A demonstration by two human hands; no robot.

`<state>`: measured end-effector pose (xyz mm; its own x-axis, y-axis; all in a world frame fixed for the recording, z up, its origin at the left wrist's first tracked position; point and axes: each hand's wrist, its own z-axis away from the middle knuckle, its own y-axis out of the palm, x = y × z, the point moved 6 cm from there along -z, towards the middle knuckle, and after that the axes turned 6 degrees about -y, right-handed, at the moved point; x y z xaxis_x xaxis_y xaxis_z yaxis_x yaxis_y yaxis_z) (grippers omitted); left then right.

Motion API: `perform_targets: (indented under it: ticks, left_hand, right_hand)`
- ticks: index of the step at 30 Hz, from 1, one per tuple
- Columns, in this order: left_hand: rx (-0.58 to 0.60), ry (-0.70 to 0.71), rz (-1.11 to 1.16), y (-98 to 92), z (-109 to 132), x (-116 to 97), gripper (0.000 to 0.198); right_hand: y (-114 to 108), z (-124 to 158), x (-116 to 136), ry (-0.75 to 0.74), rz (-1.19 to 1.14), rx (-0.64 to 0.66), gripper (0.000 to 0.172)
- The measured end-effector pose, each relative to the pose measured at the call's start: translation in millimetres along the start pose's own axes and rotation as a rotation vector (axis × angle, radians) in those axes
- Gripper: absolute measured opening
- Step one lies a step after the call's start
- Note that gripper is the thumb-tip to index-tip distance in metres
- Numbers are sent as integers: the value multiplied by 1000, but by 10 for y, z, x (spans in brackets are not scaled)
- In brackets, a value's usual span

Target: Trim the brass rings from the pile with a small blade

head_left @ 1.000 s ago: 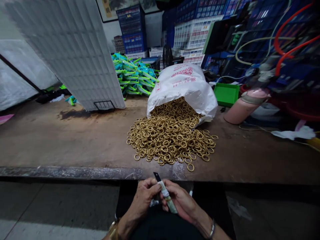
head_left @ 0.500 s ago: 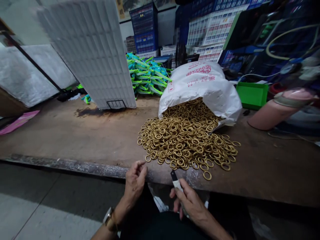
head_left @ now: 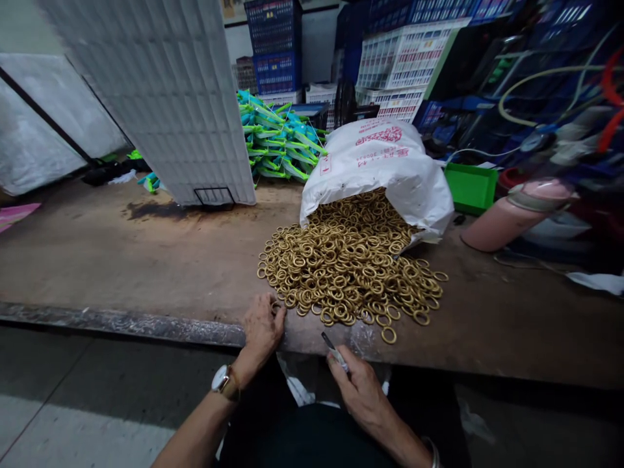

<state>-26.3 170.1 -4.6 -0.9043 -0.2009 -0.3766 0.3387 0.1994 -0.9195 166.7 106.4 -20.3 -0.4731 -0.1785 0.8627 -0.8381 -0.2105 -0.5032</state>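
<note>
Brown surface [head_left: 121,260], head view: crates [head_left: 404,62] stacked at back, white sack [head_left: 375,153] lying w/ its mouth toward the person, heap of gold-coloured rings [head_left: 336,266] spilling out nr the front edge. L hand [head_left: 263,325] is at the heap's front-left fringe, fingers curled, one ring [head_left: 275,304] showing by the tips; can't tell if it's pinched or just touched. R hand [head_left: 363,390] has its fingers closed on a small knife [head_left: 337,357], dark blade angled up & away, nr the front edge, apart from the heap. IMO for a clean pick: take a single ring by its rim off the loose fringe, not mid-heap, so nbrs don't drag or roll off. Blade tip s/b kept clear of L fingers, R grip firm but low-force.
</note>
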Motion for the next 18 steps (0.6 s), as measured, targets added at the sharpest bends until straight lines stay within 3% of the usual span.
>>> perform_targets:
  ticks: [7,12,14,18]
  left_hand:
    - [83,-101,527,-107,20,76,11]
    - [521,-332,1075,-16,465,-233,19]
    - [587,-381,1188,22,654,-348,22]
    - [593,-418,1260,115,859,-431,22]
  right_hand:
    - [-66,115,-151,234,-234,-58,34]
    - [-150,103,-6,144,-190,-137,30]
    - [-126,89,21,140,-186,-120,31]
    - [-49,69,64,115,-233,-62,33]
